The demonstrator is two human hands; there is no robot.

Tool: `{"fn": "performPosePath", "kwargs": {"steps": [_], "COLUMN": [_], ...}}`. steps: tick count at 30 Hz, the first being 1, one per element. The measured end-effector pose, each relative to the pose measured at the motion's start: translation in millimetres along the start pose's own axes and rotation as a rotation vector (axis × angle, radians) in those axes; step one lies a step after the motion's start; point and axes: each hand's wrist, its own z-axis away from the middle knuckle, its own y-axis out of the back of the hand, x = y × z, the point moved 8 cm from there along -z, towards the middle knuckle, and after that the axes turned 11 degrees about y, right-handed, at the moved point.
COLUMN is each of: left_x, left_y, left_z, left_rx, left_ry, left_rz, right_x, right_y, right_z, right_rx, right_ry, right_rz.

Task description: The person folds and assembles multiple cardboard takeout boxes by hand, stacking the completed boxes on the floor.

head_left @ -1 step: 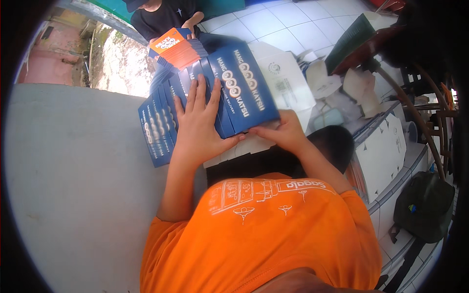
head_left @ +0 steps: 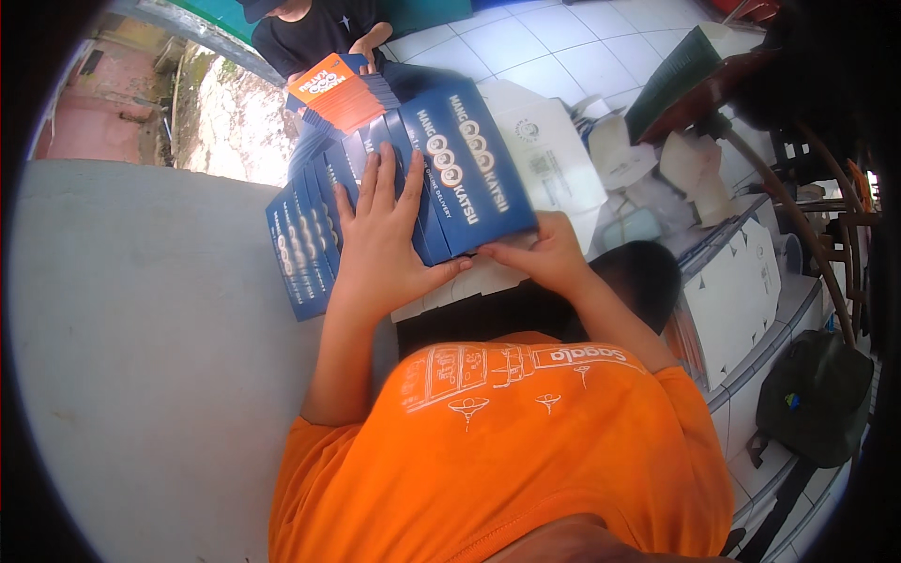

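A fanned stack of flat dark blue cartons (head_left: 469,159) with white print lies in front of me, over my lap. My left hand (head_left: 385,235) rests flat on the stack with fingers spread and the thumb hooked along its lower edge. My right hand (head_left: 540,255) pinches the lower corner of the top blue carton. Both forearms come out of my orange shirt (head_left: 507,450). Under the blue cartons a white flat piece (head_left: 469,286) shows at the near edge.
Across from me a person in a black shirt (head_left: 319,33) holds an orange-topped stack of cartons (head_left: 328,89). White flat cartons (head_left: 554,159) lie on the tiled floor. White boxes (head_left: 741,291) and a dark green bag (head_left: 817,394) sit at right, a grey concrete surface (head_left: 141,328) at left.
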Motion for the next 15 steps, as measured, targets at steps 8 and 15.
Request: {"fn": "performPosePath", "kwargs": {"steps": [8,15], "left_x": [-1.0,-1.9], "left_y": [-1.1,-2.9], "left_z": [1.3,1.0], "left_rx": [0.018,0.004], "left_ry": [-0.013,-0.010], "left_rz": [-0.011,-0.065], "right_x": [-4.3,-2.4], "right_y": [-0.4,0.4], "right_z": [0.9,2.9], "right_rx": [0.071,0.085], "right_ry": [0.140,0.115], "right_rz": [0.084,0.063]}}
